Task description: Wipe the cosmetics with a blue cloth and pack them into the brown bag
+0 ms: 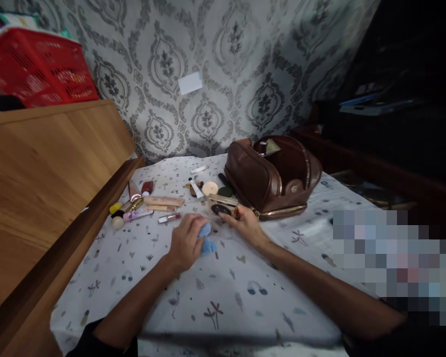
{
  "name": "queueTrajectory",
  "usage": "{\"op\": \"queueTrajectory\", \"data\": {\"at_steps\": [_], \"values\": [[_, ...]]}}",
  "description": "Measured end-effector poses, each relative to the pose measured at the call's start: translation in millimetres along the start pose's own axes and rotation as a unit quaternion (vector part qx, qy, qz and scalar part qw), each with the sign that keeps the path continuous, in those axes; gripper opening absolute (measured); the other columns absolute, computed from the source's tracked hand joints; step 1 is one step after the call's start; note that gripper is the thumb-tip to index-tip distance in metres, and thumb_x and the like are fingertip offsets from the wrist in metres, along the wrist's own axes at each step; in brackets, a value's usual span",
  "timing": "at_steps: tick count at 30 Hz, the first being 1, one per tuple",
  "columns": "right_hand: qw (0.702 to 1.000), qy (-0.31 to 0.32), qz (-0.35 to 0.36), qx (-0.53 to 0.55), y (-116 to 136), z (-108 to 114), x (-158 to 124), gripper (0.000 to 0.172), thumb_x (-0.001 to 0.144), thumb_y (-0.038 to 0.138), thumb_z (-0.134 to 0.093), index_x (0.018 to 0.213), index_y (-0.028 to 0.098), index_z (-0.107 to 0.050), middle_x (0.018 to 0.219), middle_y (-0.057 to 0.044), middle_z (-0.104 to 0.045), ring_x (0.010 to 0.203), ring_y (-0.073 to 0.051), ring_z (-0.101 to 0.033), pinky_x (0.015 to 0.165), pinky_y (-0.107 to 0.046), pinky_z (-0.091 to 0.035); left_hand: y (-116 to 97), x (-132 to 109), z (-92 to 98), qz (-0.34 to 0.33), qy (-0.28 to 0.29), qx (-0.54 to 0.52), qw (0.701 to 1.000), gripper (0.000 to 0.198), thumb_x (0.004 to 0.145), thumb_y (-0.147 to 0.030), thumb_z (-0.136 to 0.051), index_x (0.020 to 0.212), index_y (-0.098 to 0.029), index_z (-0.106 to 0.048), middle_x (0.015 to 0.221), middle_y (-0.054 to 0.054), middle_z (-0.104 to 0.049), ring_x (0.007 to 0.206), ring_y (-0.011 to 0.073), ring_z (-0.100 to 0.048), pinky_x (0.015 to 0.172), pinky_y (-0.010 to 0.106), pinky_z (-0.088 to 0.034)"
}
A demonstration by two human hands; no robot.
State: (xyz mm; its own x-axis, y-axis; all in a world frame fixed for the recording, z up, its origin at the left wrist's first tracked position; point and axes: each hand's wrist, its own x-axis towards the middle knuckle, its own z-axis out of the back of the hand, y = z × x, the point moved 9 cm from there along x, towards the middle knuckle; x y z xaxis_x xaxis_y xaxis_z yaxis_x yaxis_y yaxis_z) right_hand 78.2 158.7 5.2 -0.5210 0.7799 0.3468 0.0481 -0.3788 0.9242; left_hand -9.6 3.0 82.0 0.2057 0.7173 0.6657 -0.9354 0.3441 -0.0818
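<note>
My left hand is closed around a small blue cloth, part of which hangs below the fingers. In my right hand is a flat makeup compact with a pale gold edge and a dark round part, tilted up just above the table. Behind it lie a round cream-coloured pot and a small white tube. To the left are several cosmetics, among them a beige tube, a lip gloss and a purple-and-white tube.
A brown leather toiletry bag stands unzipped at the back right, with a few items inside. The table has a white patterned cloth. A wooden panel borders the left side, with a red basket above. Patterned wallpaper covers the back.
</note>
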Motion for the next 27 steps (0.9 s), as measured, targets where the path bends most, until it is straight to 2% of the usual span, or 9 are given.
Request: {"op": "queueTrajectory", "data": {"at_steps": [3, 5, 9, 13, 17, 21, 24, 27], "values": [[0.999, -0.027, -0.010, -0.030, -4, 11, 5, 0.048, 0.073, 0.063, -0.068, 0.062, 0.022, -0.045, 0.053, 0.004, -0.046, 0.052, -0.012, -0.041, 0.050, -0.026, -0.034, -8, -12, -30.6, -0.097, 0.152, 0.016, 0.983, 0.030, 0.097, -0.015, -0.042, 0.121, -0.020, -0.058, 0.113, 0.009, -0.068, 0.113, 0.0234, -0.059, 0.083, 0.033, -0.056], [0.999, -0.033, -0.003, -0.035, -1, 14, 6, 0.051, 0.073, 0.066, -0.066, 0.061, 0.022, -0.043, 0.055, 0.004, -0.043, 0.052, -0.011, -0.038, 0.050, -0.026, -0.032, 3, -14, -38.8, -0.082, 0.175, 0.062, 0.979, 0.032, 0.095, -0.011, -0.042, 0.120, -0.020, -0.061, 0.124, 0.008, -0.066, 0.125, 0.0256, -0.053, 0.087, 0.035, -0.056], [0.998, -0.015, 0.019, -0.064, 11, 10, 5, 0.052, 0.073, 0.065, -0.065, 0.059, 0.022, -0.040, 0.057, 0.004, -0.038, 0.054, -0.011, -0.034, 0.050, -0.025, -0.030, 38, -2, -31.6, 0.022, 0.138, 0.142, 0.980, 0.037, 0.092, -0.006, -0.042, 0.119, -0.020, -0.063, 0.140, 0.007, -0.058, 0.137, 0.0288, -0.043, 0.095, 0.042, -0.054], [0.995, 0.023, 0.045, -0.089, 21, 1, 2, 0.049, 0.076, 0.057, -0.065, 0.058, 0.022, -0.036, 0.061, 0.003, -0.040, 0.058, -0.012, -0.035, 0.054, -0.026, -0.030, 72, 13, -18.6, 0.100, 0.118, 0.149, 0.977, 0.042, 0.089, -0.002, -0.042, 0.120, -0.023, -0.063, 0.146, 0.006, -0.051, 0.139, 0.0277, -0.040, 0.102, 0.042, -0.050], [0.995, 0.071, 0.031, -0.063, 22, -9, 0, 0.046, 0.076, 0.051, -0.066, 0.061, 0.022, -0.034, 0.064, 0.004, -0.038, 0.061, -0.012, -0.036, 0.056, -0.025, -0.031, 122, 23, -13.8, 0.208, 0.103, 0.114, 0.966, 0.040, 0.088, -0.005, -0.045, 0.119, -0.023, -0.064, 0.132, 0.009, -0.060, 0.125, 0.0287, -0.052, 0.101, 0.043, -0.047], [0.992, 0.116, 0.013, -0.041, 22, -17, -5, 0.039, 0.076, 0.045, -0.066, 0.064, 0.022, -0.037, 0.065, 0.004, -0.036, 0.063, -0.012, -0.035, 0.057, -0.025, -0.029, 163, 24, -22.5, 0.262, 0.092, 0.099, 0.955, 0.039, 0.087, -0.005, -0.044, 0.115, -0.020, -0.066, 0.115, 0.009, -0.070, 0.106, 0.0259, -0.063, 0.094, 0.039, -0.050], [0.992, 0.122, 0.008, -0.031, 22, -19, -7, 0.038, 0.076, 0.043, -0.067, 0.066, 0.021, -0.038, 0.064, 0.005, -0.035, 0.062, -0.012, -0.034, 0.056, -0.024, -0.028, 171, 25, -22.1, 0.284, 0.064, 0.088, 0.953, 0.037, 0.088, -0.009, -0.044, 0.116, -0.019, -0.065, 0.117, 0.008, -0.070, 0.109, 0.0246, -0.063, 0.096, 0.037, -0.049], [0.993, 0.115, 0.010, -0.029, 22, -19, -7, 0.037, 0.075, 0.040, -0.068, 0.065, 0.021, -0.038, 0.064, 0.005, -0.038, 0.062, -0.012, -0.035, 0.056, -0.024, -0.028, 148, 29, -10.5, 0.284, 0.012, 0.074, 0.956, 0.036, 0.094, -0.018, -0.039, 0.126, -0.017, -0.057, 0.124, 0.010, -0.065, 0.115, 0.0241, -0.060, 0.098, 0.037, -0.046]]}}
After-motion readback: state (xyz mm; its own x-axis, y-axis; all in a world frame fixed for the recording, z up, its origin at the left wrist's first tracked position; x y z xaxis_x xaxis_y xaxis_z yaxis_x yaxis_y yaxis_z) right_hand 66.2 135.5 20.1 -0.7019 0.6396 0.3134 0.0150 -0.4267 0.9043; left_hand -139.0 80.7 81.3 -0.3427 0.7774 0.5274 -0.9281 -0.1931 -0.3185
